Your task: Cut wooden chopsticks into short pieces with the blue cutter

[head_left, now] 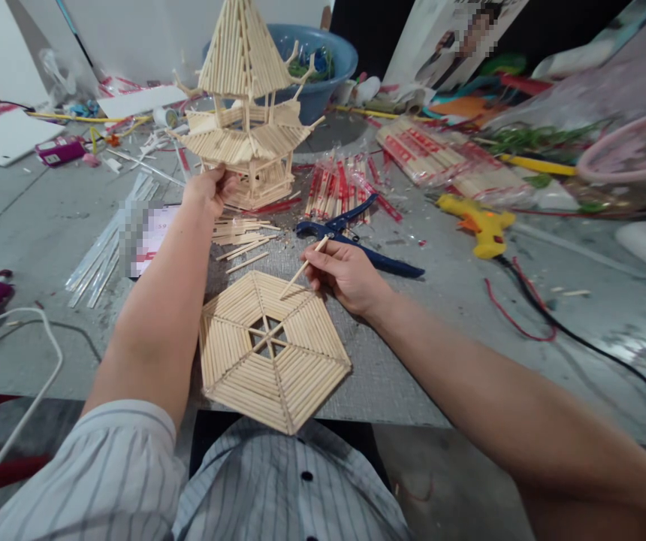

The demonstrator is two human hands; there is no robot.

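Note:
A pagoda model (247, 139) built of thin wooden sticks stands on the table at the back. My left hand (210, 191) is closed at its lower left side, under the lower roof, with the fingertips partly hidden. Between the thumb and fingers of my right hand (342, 274) is a short wooden stick (303, 269), tilted, its lower end over a hexagonal stick panel (238, 376). That panel lies near the front edge, with a small opening at its centre crossed by spokes. Loose sticks (244, 244) lie between the panel and the pagoda. Blue-handled cutters (379, 259) rest just beyond my right hand.
To the right lies a yellow glue gun (484, 225) with a black cord. Red-and-clear wrapped stick packs (424, 154) spread across the back. A phone (154, 237) and clear glue sticks (112, 240) are at left. Behind the pagoda stands a blue basin (337, 56).

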